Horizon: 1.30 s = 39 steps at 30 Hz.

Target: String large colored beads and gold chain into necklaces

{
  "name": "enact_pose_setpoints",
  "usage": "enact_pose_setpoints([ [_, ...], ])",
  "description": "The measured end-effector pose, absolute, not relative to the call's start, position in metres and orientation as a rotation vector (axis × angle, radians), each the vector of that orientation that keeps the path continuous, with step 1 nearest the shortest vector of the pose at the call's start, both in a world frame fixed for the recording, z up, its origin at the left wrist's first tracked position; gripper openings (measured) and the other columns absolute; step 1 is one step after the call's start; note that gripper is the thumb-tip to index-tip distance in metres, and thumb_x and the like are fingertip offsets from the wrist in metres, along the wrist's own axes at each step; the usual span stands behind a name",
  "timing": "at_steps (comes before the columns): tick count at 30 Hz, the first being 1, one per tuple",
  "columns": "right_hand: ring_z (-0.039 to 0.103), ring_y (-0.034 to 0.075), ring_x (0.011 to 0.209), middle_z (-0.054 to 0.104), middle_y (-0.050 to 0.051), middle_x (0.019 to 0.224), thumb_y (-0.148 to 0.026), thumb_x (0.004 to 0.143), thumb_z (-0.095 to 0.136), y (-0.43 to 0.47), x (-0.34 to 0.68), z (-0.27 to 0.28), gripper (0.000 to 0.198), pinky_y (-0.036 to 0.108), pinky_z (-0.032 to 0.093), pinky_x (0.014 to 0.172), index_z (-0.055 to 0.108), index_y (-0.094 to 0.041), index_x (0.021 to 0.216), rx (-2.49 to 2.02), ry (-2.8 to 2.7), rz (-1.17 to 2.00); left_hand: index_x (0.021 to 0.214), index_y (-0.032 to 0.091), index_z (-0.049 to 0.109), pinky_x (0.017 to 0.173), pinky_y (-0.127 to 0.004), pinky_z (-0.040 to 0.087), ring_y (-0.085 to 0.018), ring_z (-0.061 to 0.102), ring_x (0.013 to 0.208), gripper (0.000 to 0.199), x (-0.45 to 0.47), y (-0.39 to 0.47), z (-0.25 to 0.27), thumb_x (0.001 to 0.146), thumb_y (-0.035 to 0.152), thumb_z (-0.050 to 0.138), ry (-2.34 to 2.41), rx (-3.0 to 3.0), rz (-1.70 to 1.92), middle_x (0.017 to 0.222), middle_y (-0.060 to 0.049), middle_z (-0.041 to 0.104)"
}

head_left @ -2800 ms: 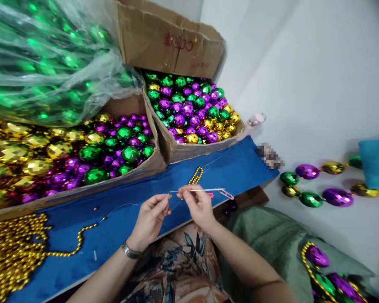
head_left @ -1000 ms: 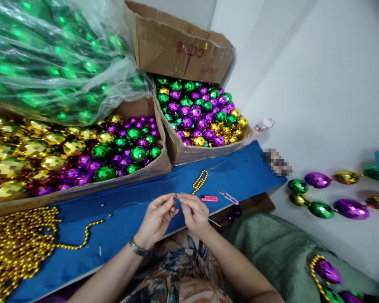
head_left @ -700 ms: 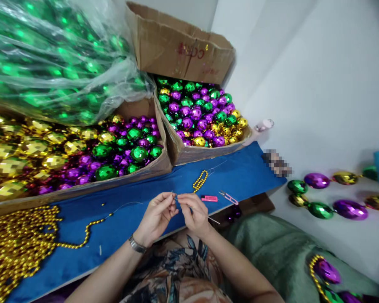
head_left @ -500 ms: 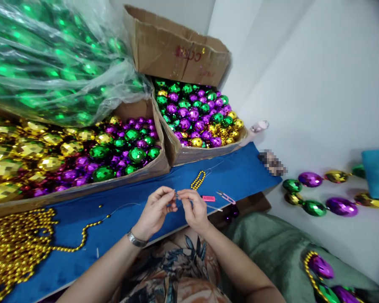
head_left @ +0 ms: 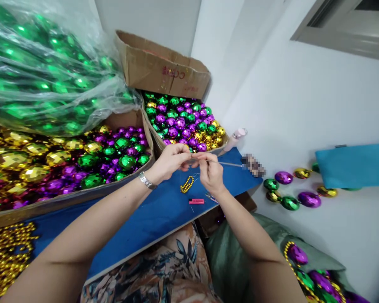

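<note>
Pale rod (head_left: 232, 164): could slip if grip slackens
Right hand (head_left: 212, 171): fingers around it
Left hand (head_left: 173, 161): pinched, contents unclear

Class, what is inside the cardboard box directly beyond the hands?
Faceted purple, green and gold beads show; anything beneath is covered, and the left hand hides part of the rim.

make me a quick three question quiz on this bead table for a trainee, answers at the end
1. True or false: the silver watch is on the left arm.
2. Which lies on the blue cloth near the pink item? (a) a teal pouch (b) a short gold bead strand (c) a bag of green beads
3. Which hand does the thin rod stick out from?

Key: 1. True. 2. b. 3. The right hand.
</note>
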State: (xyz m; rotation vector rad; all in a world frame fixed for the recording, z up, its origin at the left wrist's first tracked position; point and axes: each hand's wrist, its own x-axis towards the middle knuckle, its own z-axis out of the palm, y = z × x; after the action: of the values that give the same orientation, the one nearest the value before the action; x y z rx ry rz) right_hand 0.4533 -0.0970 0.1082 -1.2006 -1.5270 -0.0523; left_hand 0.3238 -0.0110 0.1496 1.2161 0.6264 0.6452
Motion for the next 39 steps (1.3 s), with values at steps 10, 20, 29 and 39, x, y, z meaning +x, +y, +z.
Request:
enact_pose_setpoints([
  [10,0.063,0.007,0.057,0.067,0.001,0.087,-0.036,0.102,0.036,-0.079,0.496,0.154,0.016,0.02,0.049,0.053,0.043,-0.022,0.097,-1.189,-1.278,-0.015,0.072,0.015,0.055,0.074,-0.033,0.043,-0.015,0.053,0.071,0.011,0.334,0.034,0.164,0.083,0.018,0.054,0.828,1.886,1.194,0.067,-0.001,0.055],
  [20,0.051,0.0,0.043,0.066,0.002,0.083,-0.04,0.103,0.025,-0.036,0.581,0.315,0.025,0.015,0.033,0.04,0.041,-0.021,0.098,-1.227,-1.186,-0.315,0.073,0.021,0.051,0.067,-0.03,0.042,-0.02,0.057,0.068,0.012,0.305,0.035,0.09,0.084,0.026,0.05,1.127,1.919,1.001,0.065,-0.001,0.058],
  [29,0.064,0.004,0.051,0.066,-0.002,0.077,-0.037,0.099,0.033,-0.031,0.532,0.337,0.02,0.012,0.03,0.039,0.043,-0.02,0.098,-1.249,-1.38,-0.23,0.064,0.022,0.051,0.057,-0.027,0.039,-0.016,0.054,0.054,0.017,0.281,-0.026,0.01,0.079,0.029,0.054,1.064,1.765,0.815,0.055,0.002,0.054],
  [39,0.049,-0.006,0.045,0.065,-0.007,0.078,-0.042,0.094,0.037,-0.021,0.513,0.367,0.033,0.006,0.026,0.041,0.057,-0.016,0.097,-1.311,-1.675,-0.469,0.072,0.021,0.052,0.052,-0.025,0.043,-0.017,0.06,0.054,0.023,0.276,-0.029,0.019,0.079,0.043,0.057,0.979,1.502,0.822,0.056,0.002,0.056],
])
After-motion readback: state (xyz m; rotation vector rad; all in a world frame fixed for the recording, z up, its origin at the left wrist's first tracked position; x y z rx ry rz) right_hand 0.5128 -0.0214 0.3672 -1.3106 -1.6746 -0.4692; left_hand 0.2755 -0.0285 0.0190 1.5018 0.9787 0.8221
